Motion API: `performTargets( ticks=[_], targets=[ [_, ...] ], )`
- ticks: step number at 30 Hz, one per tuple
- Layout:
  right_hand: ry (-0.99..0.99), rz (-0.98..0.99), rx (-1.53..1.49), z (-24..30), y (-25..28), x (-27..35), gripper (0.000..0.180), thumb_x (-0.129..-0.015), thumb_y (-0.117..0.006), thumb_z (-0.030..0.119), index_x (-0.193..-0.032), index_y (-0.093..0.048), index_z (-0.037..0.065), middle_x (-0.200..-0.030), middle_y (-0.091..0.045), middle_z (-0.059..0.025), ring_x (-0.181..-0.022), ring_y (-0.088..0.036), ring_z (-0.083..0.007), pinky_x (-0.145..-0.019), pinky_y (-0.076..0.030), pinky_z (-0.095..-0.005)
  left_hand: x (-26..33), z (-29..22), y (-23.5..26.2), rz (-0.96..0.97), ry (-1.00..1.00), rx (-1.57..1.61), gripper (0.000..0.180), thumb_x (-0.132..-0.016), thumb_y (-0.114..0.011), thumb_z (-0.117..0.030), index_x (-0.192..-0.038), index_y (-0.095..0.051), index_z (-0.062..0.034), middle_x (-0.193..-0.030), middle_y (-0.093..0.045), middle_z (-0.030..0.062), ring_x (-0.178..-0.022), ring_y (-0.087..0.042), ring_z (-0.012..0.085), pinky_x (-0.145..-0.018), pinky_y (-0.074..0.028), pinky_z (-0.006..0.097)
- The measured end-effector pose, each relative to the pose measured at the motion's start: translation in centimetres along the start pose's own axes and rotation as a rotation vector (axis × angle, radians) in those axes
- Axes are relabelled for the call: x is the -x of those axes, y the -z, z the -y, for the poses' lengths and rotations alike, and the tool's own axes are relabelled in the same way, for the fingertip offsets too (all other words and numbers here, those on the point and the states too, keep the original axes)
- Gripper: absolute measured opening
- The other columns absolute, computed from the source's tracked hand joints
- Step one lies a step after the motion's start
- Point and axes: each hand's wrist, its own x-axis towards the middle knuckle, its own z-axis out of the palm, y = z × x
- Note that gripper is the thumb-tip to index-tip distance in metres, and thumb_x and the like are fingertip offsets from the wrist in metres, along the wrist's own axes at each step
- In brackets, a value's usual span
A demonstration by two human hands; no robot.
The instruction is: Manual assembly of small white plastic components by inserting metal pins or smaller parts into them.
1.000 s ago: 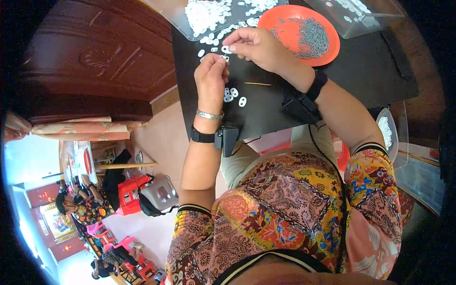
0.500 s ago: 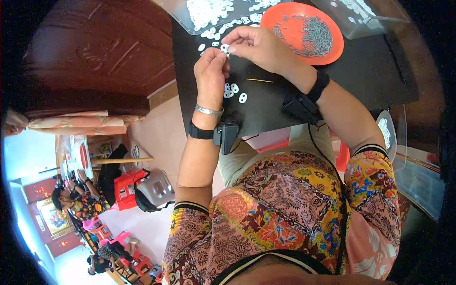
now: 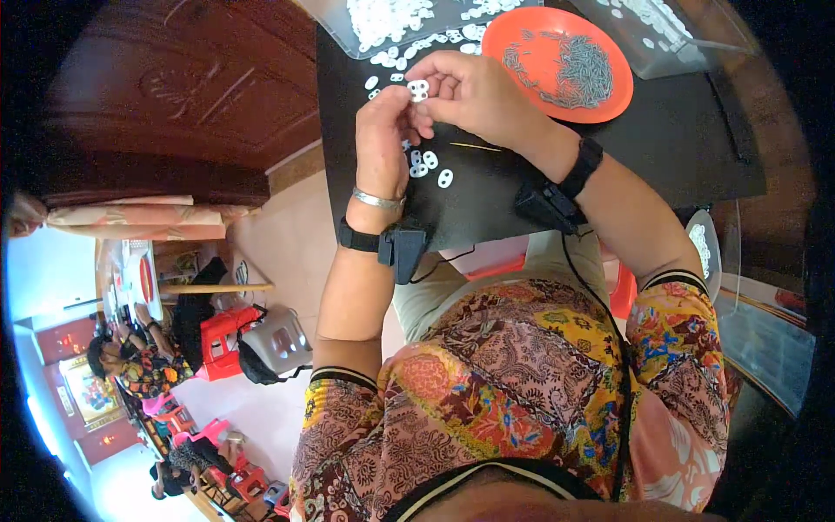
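Observation:
Between the fingertips of my two hands is a small white plastic piece (image 3: 418, 90) with several dark holes facing up. My left hand (image 3: 383, 122) pinches its left side, the other fingers curled beneath. From the right, my right hand (image 3: 465, 94) grips it with thumb and forefinger. Just below my hands, several loose white two-hole oval pieces (image 3: 430, 160) lie on the black table (image 3: 487, 196). A thin yellowish stick (image 3: 475, 146) rests near my right wrist. Right of my right hand stands an orange plate (image 3: 513, 91) with many small grey metal pins (image 3: 587, 76).
At the top left, a clear tray (image 3: 342, 36) holds many white pieces, with more strewn along its edge. Another clear container (image 3: 639, 56) with white pieces is at the top right. A bowl of white pieces (image 3: 701, 248) sits at the far right. People are in the left background.
The white piece has turned in my fingers, and its holes now show more plainly. My left fingers have spread slightly and shifted a little. Both hands stay in nearly the same place.

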Motion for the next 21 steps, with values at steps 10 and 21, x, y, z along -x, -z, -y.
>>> performTargets(
  ticks=[10,21],
  targets=[
    [0.084,-0.016,0.129,0.62,0.1,0.07,0.029,-0.075,-0.07,0.01,-0.102,-0.062,0.003,-0.075,-0.058,-0.0017,-0.062,-0.054,-0.0066,-0.057,-0.045,-0.0209,-0.02,0.04,-0.01,0.017,-0.021,-0.018,0.024,-0.089,-0.045,-0.019,-0.08,-0.06,-0.003,-0.061,-0.056,0.0028,-0.052,-0.051,0.01,-0.049,-0.036,0.021],
    [0.241,-0.058,0.274,0.38,0.06,0.09,0.026,-0.078,-0.068,0.011,-0.102,-0.063,0.006,-0.078,-0.056,-0.0052,-0.064,-0.057,-0.0135,-0.058,-0.046,-0.0259,-0.21,0.52,0.29,0.038,-0.003,0.026,0.024,-0.091,-0.044,-0.021,-0.08,-0.057,-0.0042,-0.063,-0.056,0.0028,-0.053,-0.053,0.0103,-0.049,-0.037,0.02]
  ],
)
